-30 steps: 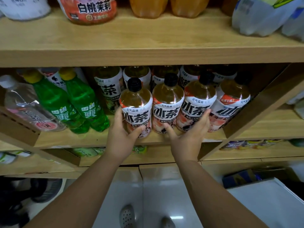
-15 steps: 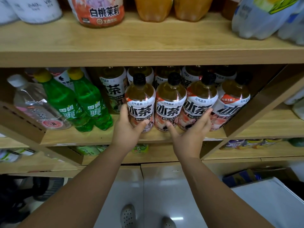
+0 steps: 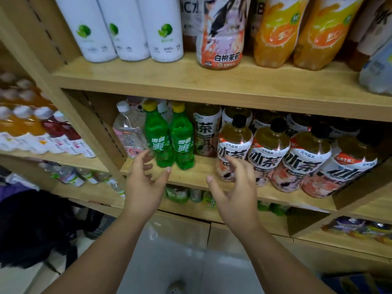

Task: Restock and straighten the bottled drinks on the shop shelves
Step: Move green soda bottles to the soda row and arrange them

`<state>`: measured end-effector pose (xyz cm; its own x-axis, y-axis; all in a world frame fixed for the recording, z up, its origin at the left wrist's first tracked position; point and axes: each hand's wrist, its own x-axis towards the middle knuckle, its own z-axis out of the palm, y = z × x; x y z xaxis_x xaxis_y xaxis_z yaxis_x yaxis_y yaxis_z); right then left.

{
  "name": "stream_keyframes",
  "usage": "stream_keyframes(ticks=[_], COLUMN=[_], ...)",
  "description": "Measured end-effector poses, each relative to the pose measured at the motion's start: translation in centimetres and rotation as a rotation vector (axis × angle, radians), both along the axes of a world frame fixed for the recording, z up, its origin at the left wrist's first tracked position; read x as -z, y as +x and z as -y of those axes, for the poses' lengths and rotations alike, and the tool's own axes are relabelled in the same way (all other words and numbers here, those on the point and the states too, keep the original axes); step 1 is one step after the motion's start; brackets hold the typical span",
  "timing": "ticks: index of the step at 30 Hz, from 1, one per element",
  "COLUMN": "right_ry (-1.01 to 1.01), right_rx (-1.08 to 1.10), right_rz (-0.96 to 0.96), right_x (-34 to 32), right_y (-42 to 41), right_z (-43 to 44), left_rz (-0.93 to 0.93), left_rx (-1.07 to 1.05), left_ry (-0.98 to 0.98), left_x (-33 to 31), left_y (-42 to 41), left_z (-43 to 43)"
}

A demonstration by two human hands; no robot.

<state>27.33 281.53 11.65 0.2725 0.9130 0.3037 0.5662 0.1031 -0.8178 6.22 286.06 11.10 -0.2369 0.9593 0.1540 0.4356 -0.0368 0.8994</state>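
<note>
Now that our left hand and right hand have let go of the tea bottles, both spread empty, we judge the green bottles next for straightening

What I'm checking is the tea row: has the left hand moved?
Yes. The left hand has let go of the leftmost front tea bottle and shifted left along the shelf, now open before the green bottles.

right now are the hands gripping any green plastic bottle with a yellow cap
No, the left hand and right hand are both open, holding nothing, in front of the green bottles.
</note>
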Motion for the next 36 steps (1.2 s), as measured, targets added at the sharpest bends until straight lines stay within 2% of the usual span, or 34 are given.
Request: stream_keyframes(ticks=[4,9,14,21,29,33,36], right_ry=[-0.164,-0.310,-0.344,-0.435,-0.346,-0.320,-0.313], right_rx=[-0.116,-0.066,-0.045,-0.038,0.012,-0.009,-0.003], right_rz=[-0.074,-0.118,-0.096,-0.129,-0.142,-0.202,-0.216], right_x=[-0.3,-0.2,-0.9,-0.1,-0.2,-0.6,-0.4], right_y=[-3.2,-5.5,-6.5,-7.6,-8.6,-8.6,-8.3], right_z=[-3.0,-7.5,-10.2,-11.5,-10.5,-8.0,-6.0], left_rz=[0.000,0.005,0.008,-0.053,-0.079,0.049,0.165], left_rx=[0.016,0.102,0.192,0.191,0.261,0.369,0.433], left_ry=[-0.033,-0.092,-0.122,-0.141,-0.084,-0.082,-0.152], left_x=[-0.4,-0.3,0.0,0.1,0.3,0.7,0.9], left_y=[-3.3,-4.7,-4.4,-3.1,-3.6,-4.7,-5.2], left_z=[-2.5,-6.2,-8.5,-9.5,-9.4,-7.7,-6.7])
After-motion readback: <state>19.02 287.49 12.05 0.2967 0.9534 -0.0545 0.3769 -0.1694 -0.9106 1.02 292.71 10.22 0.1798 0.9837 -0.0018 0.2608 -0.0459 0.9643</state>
